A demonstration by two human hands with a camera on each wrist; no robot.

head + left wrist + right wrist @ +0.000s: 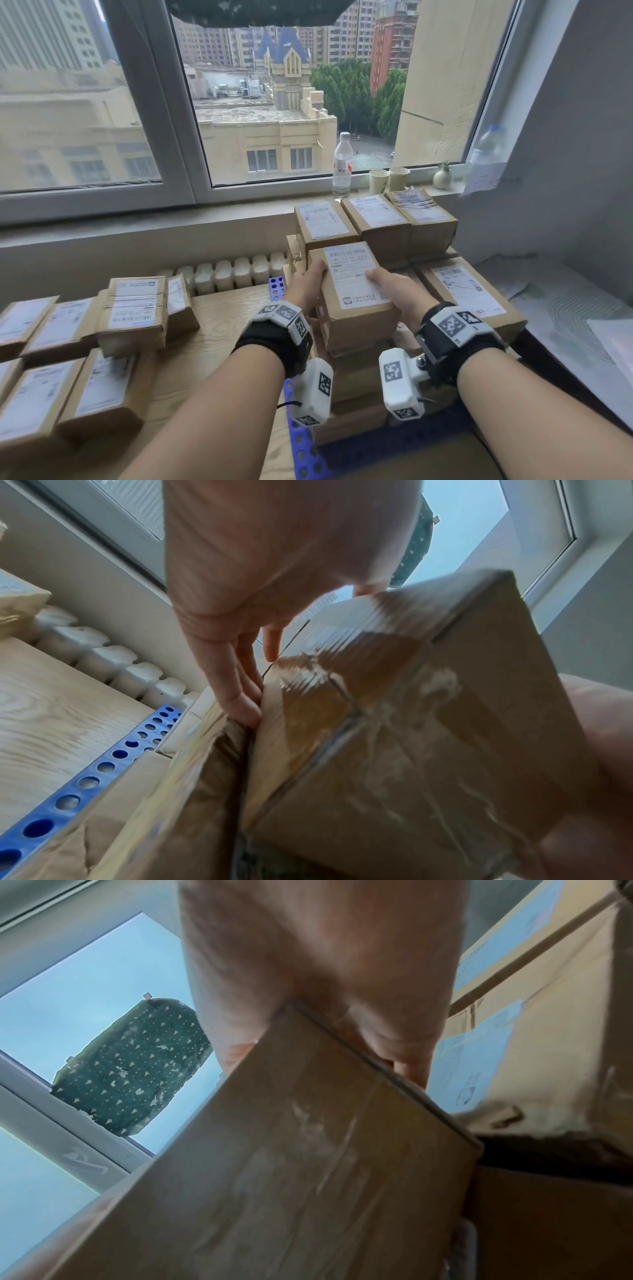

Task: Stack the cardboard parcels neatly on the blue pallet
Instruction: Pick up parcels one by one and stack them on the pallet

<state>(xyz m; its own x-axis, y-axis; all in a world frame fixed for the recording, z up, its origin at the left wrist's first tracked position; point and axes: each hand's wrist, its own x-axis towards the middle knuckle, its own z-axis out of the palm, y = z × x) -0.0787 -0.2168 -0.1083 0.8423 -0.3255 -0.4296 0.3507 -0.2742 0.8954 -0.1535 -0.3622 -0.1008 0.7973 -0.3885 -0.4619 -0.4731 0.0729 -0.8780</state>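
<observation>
A cardboard parcel (352, 291) with a white label sits on top of the near column of stacked parcels on the blue pallet (305, 445). My left hand (310, 279) holds its left side, thumb on the top. In the left wrist view the fingers (240, 691) run down between the parcel (411, 723) and a neighbouring one, beside the pallet's edge (85, 783). My right hand (390, 286) grips the right side, thumb on the label. The right wrist view shows that hand (387, 1042) wrapped over the parcel's edge (291, 1164).
A taller back row of parcels (373, 219) and a wide flat parcel (469, 291) stand on the pallet behind and to the right. Several loose parcels (130, 311) lie on the wooden table (219, 329) at the left. A bottle (342, 164) and paper cups (378, 180) stand on the windowsill.
</observation>
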